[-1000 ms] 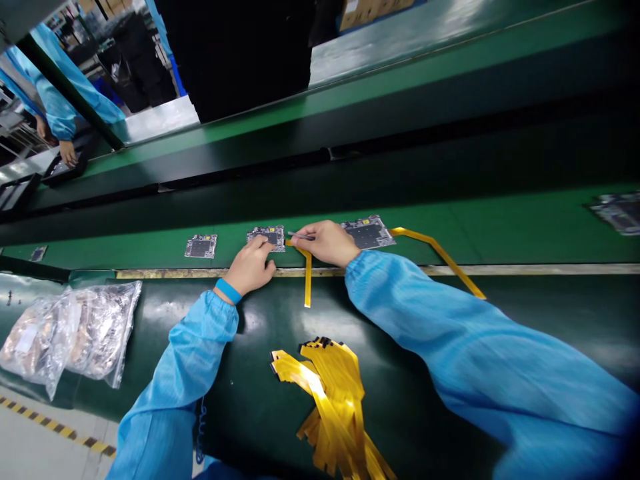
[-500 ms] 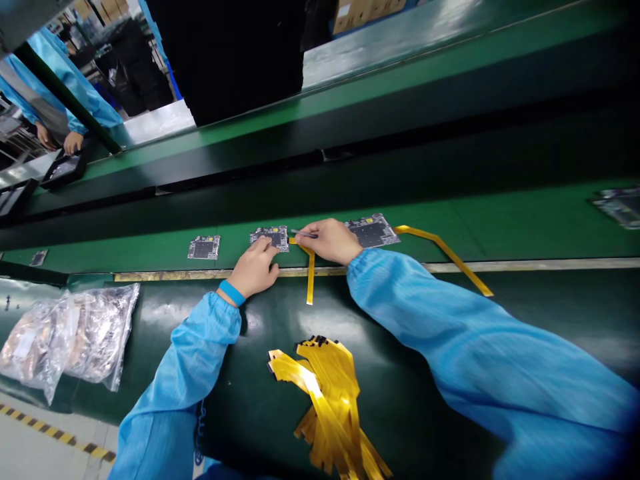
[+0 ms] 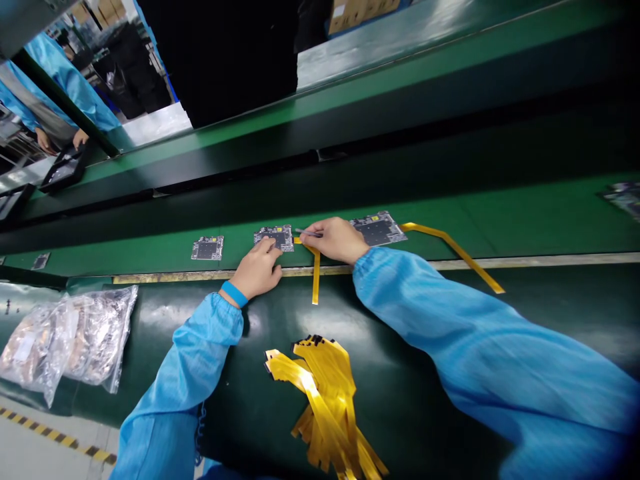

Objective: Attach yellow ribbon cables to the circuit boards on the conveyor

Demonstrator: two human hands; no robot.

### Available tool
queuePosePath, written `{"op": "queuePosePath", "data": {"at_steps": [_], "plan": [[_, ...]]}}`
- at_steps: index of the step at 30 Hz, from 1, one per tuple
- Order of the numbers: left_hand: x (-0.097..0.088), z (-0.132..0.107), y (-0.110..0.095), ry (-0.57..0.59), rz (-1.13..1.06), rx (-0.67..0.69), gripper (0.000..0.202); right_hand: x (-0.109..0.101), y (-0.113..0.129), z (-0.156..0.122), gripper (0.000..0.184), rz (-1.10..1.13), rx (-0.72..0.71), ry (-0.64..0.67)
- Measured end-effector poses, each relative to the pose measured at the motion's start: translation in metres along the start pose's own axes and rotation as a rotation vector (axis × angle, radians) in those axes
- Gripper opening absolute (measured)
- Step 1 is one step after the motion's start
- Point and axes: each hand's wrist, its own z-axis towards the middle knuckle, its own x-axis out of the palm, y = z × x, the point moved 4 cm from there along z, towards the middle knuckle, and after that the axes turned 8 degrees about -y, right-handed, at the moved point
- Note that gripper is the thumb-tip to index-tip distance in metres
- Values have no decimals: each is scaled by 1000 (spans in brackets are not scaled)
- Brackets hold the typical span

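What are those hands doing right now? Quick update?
Right hand: tweezers, tip at circuit board. Left hand: fingers on that board's near edge. Amber flex cable running from beside board over the belt edge.

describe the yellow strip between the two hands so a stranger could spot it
Find the green belt in front of the person, with a pile of yellow strips below it. Above that pile, one strip bends over the belt's edge between the left hand and right hand. Unlike the longer strip farther right, its top end lies by the tweezers.
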Motion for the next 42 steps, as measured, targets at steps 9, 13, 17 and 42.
{"op": "queuePosePath", "data": {"at_steps": [9, 13, 17, 42], "plan": [[6, 4, -3, -13, 7, 33, 34, -1, -16, 7, 16, 60, -49, 25], [6, 6, -8, -6, 14, 37, 33, -2, -23, 11, 16, 81, -49, 80], [8, 8, -11, 7, 27, 45, 34, -1, -28, 14, 16, 121, -36, 123], [20, 31, -70, 70, 300, -6, 55, -16, -52, 24, 22, 36, -106, 139]]}}
